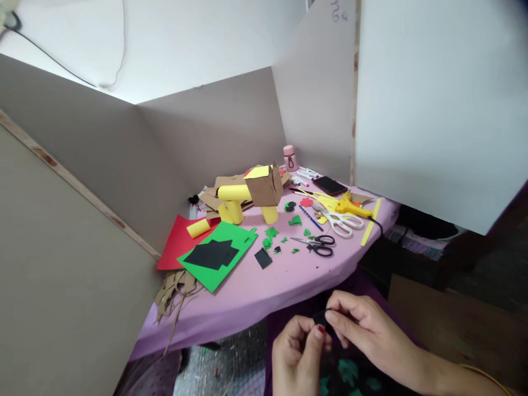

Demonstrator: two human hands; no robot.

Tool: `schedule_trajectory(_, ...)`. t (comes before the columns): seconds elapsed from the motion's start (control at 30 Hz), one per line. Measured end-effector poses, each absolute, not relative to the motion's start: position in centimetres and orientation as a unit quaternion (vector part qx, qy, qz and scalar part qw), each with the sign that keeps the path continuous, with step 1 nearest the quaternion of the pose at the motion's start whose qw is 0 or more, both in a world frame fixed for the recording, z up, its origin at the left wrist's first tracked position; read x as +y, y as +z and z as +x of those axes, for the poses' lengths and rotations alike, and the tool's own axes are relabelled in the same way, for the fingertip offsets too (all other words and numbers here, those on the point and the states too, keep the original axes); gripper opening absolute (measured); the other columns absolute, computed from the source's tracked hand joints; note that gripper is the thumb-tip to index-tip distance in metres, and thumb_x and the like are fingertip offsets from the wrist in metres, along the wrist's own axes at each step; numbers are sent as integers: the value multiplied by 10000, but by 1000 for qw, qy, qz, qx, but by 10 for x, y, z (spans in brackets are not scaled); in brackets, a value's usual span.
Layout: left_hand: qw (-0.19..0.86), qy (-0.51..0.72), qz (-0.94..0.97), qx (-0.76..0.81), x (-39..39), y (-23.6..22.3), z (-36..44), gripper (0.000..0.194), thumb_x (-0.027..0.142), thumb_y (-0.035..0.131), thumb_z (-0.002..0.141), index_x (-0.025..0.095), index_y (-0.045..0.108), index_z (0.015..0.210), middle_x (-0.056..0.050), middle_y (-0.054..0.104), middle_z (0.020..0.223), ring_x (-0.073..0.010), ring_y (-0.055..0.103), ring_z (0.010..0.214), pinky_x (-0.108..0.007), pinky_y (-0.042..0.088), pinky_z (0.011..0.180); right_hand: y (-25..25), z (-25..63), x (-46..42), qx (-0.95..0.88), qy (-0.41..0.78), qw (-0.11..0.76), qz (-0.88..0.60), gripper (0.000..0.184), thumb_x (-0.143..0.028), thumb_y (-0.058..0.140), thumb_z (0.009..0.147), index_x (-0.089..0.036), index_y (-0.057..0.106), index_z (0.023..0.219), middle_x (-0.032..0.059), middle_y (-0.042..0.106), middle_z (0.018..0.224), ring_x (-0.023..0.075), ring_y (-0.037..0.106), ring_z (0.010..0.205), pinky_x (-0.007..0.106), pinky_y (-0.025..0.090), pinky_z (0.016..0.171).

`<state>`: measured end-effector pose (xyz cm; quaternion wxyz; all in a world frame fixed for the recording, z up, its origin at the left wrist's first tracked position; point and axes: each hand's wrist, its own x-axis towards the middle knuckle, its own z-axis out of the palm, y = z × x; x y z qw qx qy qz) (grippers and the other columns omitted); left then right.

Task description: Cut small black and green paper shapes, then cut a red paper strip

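Observation:
Over my lap, in front of the table edge, my left hand [300,349] and my right hand [363,327] pinch a small piece of black paper [320,317] between them. Fingers cover most of it, so its shape is hidden. On the table just beyond lie black-handled scissors [322,245], a cut black paper rectangle [263,258] and several green paper scraps [271,233]. Farther back stands a four-sided cardboard box shape [264,190] joined to a yellow paper tube [234,192], with more yellow tubes under it like legs.
At left, a black sheet [211,254] lies on green paper [214,280] over red paper [173,247]. Cardboard strips [175,289] hang over the edge. To the right are white scissors [344,223], a yellow glue gun [350,207], a phone [330,185] and a pink bottle [290,158]. Grey panels [214,121] surround the table.

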<state>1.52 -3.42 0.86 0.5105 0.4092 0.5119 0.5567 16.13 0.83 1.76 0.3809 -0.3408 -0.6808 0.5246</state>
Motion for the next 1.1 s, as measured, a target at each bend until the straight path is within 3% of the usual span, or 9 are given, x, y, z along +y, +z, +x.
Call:
schedule_trajectory(0.37, 488, 619, 362, 498, -34, 18, 18, 243, 352, 812, 589, 138, 700, 616, -24, 695, 553, -112, 594, 526, -173, 465, 527, 20, 160, 9, -680, 539, 388, -311, 267, -354, 530, 892, -167, 590, 711, -8, 585, 633, 141, 551, 603, 234, 410, 581)
schedule_trajectory(0.57, 521, 620, 272, 520, -35, 15, 16, 279, 366, 833, 547, 150, 681, 636, -19, 695, 533, -126, 627, 504, -186, 500, 510, 15, 163, 14, -591, 584, 426, -358, 358, -463, 488, 892, -185, 503, 666, -48, 496, 540, 118, 488, 511, 228, 391, 538)
schedule_trajectory(0.63, 458, 631, 340, 526, -35, 12, 14, 186, 325, 798, 618, 171, 699, 652, -21, 708, 571, -135, 643, 534, -193, 508, 533, 14, 162, 11, -604, 615, 379, -337, 388, -503, 496, 874, -174, 530, 671, -44, 501, 529, 119, 492, 504, 228, 387, 524)
schedule_trajectory(0.7, 317, 638, 485, 507, -36, 8, 12, 34, 235, 722, 715, 201, 727, 713, -29, 725, 634, -147, 658, 586, -207, 513, 578, 15, 160, 6, -589, 658, 342, -321, 428, -558, 481, 856, -170, 539, 686, -43, 499, 527, 116, 487, 492, 224, 382, 502)
schedule_trajectory(0.83, 21, 576, 704, 416, -40, -3, 7, 225, 76, 579, 800, 215, 726, 898, -79, 745, 791, -174, 673, 709, -248, 525, 654, 18, 157, 1, -522, 707, 353, -321, 393, -553, 530, 826, -181, 512, 702, -61, 483, 526, 101, 455, 476, 209, 386, 487)
schedule_trajectory(0.97, -88, 514, 741, 423, -44, -8, 7, 210, 71, 580, 787, 217, 698, 880, -70, 744, 762, -184, 681, 691, -254, 538, 612, 20, 159, 3, -540, 699, 349, -313, 341, -468, 588, 816, -175, 503, 665, -69, 469, 490, 90, 429, 450, 198, 355, 464)
schedule_trajectory(1.1, -130, 500, 741, 429, -44, -5, 8, 184, 99, 548, 811, 218, 686, 838, -66, 734, 714, -184, 679, 655, -257, 537, 588, 19, 159, 3, -545, 699, 342, -314, 341, -455, 588, 818, -173, 496, 648, -74, 460, 472, 82, 408, 427, 193, 343, 449)
